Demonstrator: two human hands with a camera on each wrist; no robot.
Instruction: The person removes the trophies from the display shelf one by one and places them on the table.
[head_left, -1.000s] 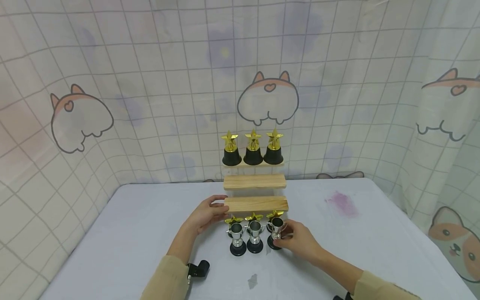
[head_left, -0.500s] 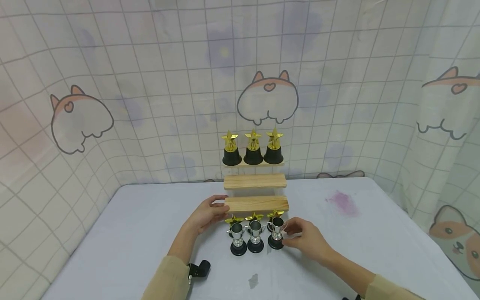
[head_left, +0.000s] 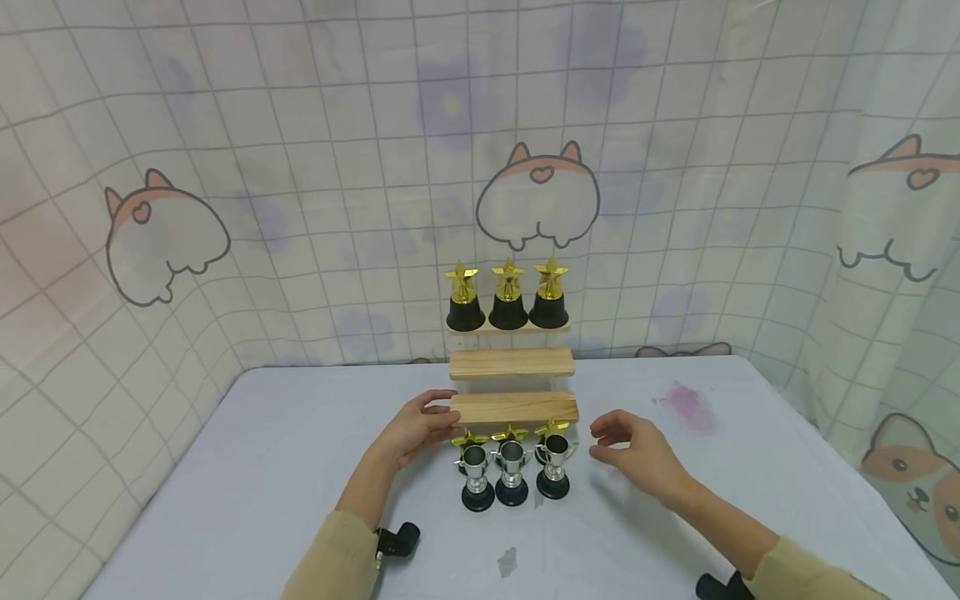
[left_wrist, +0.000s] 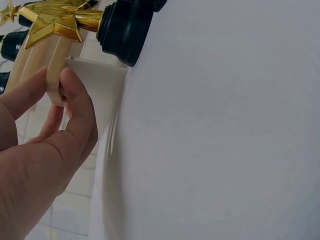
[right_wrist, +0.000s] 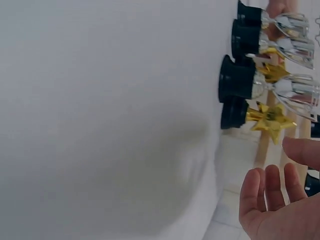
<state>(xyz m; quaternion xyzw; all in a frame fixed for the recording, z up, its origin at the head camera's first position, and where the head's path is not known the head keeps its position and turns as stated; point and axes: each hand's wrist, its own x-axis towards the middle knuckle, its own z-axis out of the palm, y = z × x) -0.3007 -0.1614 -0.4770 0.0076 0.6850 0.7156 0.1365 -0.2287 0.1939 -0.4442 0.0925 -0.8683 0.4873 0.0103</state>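
My left hand (head_left: 417, 427) pinches the left end of the lowest wooden shelf board (head_left: 514, 407); in the left wrist view the thumb and fingers (left_wrist: 80, 100) hold that board's edge. Before the shelf, three silver trophy cups with black bases stand upright in a row: left (head_left: 476, 477), middle (head_left: 512, 475) and right (head_left: 554, 468). Close behind them are gold star trophies (head_left: 551, 427), partly hidden by the cups. My right hand (head_left: 637, 454) hovers to the right of the right cup, apart from it, fingers loosely bent around nothing.
Three more gold star trophies (head_left: 508, 298) with black bases stand on the top shelf. The middle board (head_left: 512, 362) sits between top and lowest. A white cloth covers the table (head_left: 300, 442), with a pink stain at right and a grey patch in front. A patterned curtain hangs behind.
My right hand has let go of the right silver trophy cup and drawn away to the right. The cup stays standing in the row. My left hand keeps its place on the board.
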